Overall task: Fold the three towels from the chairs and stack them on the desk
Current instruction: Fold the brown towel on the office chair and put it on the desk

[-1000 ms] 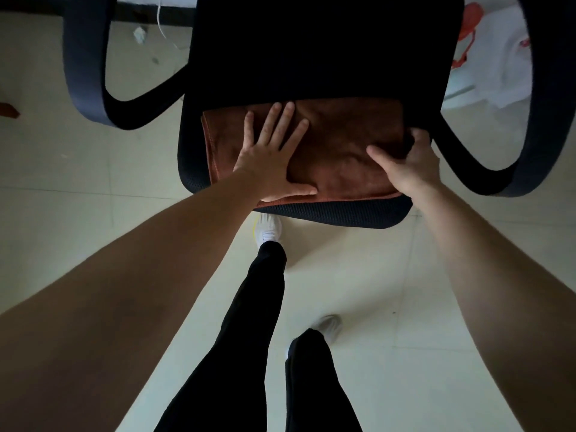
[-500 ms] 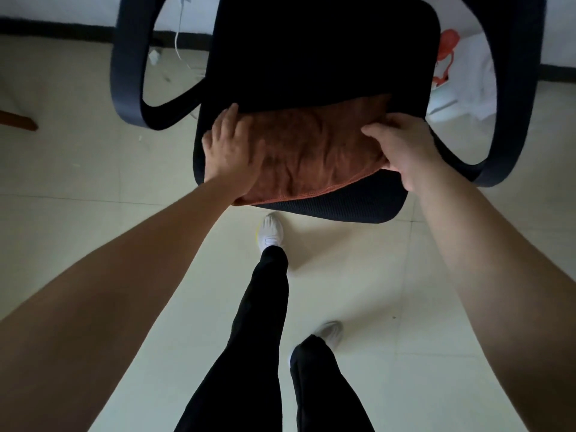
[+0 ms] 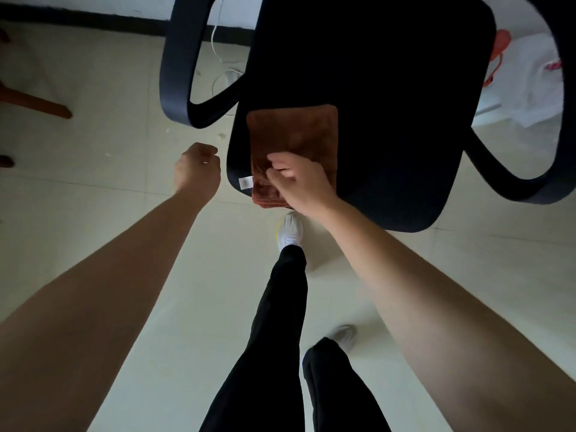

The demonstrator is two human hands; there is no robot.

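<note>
A white plastic bag [image 3: 530, 85] with red print, a white cable [image 3: 218, 51], perhaps a wooden furniture leg [image 3: 34, 102].

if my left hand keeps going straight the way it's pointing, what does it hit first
Probably the black chair's left armrest loop. The left hand is loosely curled over bare floor, just left of the seat, pointing ahead toward that loop. Depth is unclear from this view, so it could pass beneath it.

Pale tiled floor [image 3: 93, 213] meets a white wall above a dark skirting board [image 3: 93, 18]; a wooden furniture leg [image 3: 34, 102] at left, a white cable [image 3: 218, 54] trailing, dim light
</note>
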